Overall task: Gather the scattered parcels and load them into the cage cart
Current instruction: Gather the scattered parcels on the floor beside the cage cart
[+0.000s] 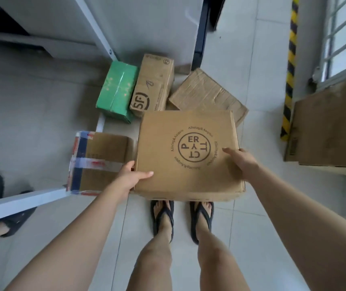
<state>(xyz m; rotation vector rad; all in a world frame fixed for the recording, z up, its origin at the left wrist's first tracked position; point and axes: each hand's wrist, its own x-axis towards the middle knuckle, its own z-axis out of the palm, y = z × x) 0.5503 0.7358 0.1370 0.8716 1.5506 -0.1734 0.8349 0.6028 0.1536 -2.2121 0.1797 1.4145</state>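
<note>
Head view: stamped carton (189, 156) held at centre frame, long axis left-to-right. Left edge gripped by left hand (132, 177), right edge by right hand (241, 162). Green parcel (116, 92), SF box (152, 85) and taped box (100, 162) seen above-left, by white rail (21, 203), judged cart frame. Left hand judged nearer.

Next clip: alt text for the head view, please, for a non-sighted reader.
A person's left hand and right hand grip a flat cardboard box with a round stamped logo by its opposite edges. Beyond it lie a green parcel, an SF carton and a creased brown carton; a taped carton sits to the left.
</note>
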